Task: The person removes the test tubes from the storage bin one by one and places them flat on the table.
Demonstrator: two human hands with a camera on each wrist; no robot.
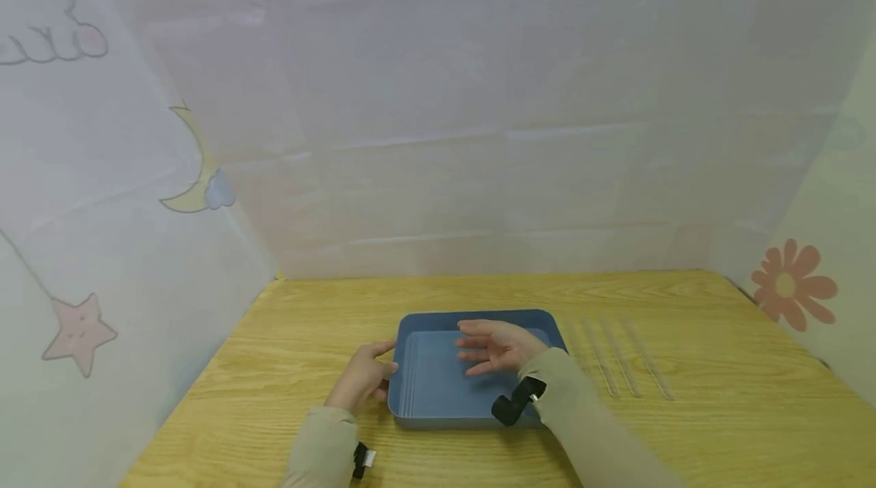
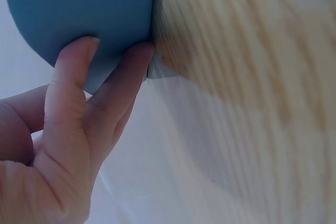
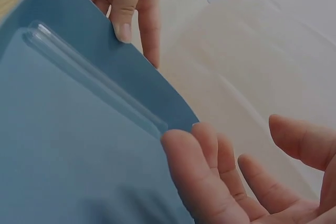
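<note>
A blue rectangular tray [image 1: 438,389] lies on the wooden table. My left hand [image 1: 361,375] holds its left side, the thumb at the rim and other fingers against the outer wall; the left wrist view shows a fingertip down by the tray's lower edge. Along the inside of that same wall lies a clear thin rod [image 3: 100,77], with a rounded end. Over the tray's right half hovers my right hand [image 1: 499,347], palm turned to the left, its fingers loosely spread and nothing between them. In the right wrist view its fingertips overlap the tray's corner.
Several clear thin rods [image 1: 647,359] lie side by side on the table [image 1: 739,397], right of the tray and close to my right forearm. Pale printed sheets [image 1: 479,169] form walls behind and at both sides. A black wrist camera [image 1: 516,400] hangs over the tray's front edge.
</note>
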